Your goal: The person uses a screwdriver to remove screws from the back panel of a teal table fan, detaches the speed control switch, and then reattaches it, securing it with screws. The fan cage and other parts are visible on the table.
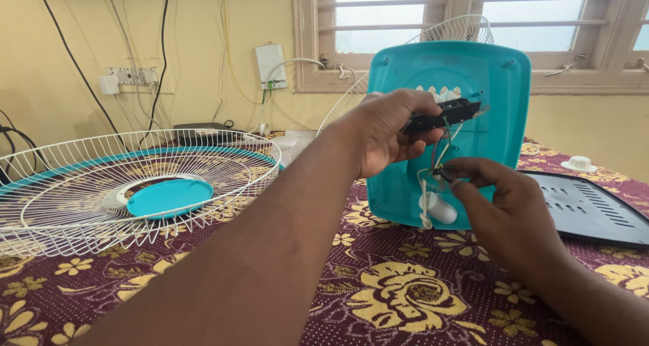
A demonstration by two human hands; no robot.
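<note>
Switch block (443, 114) in left hand (385, 133), long axis tilted up-right.

- Directly ahead, the upright teal fan housing (466, 109) blocks the way; loose wires (436, 158) and a white capacitor (439, 209) hang across its lower face.
- To the left, the white wire fan guard (81, 183) (teal disc at its hub) covers much of the table.
- To the right lies a flat black grille panel (588, 207), with a small white knob (579, 163) behind it.
- The flowered tablecloth (405, 298) in front of the housing is open.
- Behind the housing there is probably little room before the wall.
</note>
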